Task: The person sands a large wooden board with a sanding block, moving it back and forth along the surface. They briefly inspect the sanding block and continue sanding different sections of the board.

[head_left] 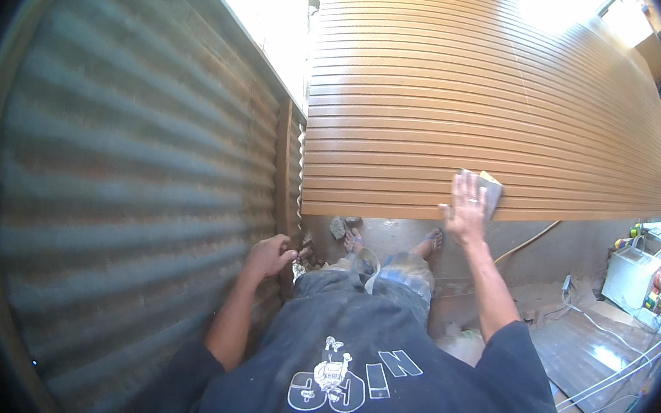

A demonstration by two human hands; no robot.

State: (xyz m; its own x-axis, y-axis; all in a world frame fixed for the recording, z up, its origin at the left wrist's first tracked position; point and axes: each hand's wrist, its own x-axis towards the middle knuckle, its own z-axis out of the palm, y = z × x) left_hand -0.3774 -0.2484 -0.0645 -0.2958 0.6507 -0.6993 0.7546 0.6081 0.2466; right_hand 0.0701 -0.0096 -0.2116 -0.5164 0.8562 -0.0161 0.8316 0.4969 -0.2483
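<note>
Sanding looked under way: the right hand [468,211], right of centre, pressed a sanding block [487,190] flat, grip spread, on the slatted wooden panel [467,85]. The left hand [267,256] clasped the wooden post [285,163]. Further strokes would need steady pressure.

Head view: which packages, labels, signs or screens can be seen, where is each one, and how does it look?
Printed design: on the back of the person's dark shirt, bottom centre; white block shapes around a small white figure.
White boxy machine: on the floor at the right edge, with small yellow, red and green parts; any label is too small to tell.
No screens or signs.
</note>
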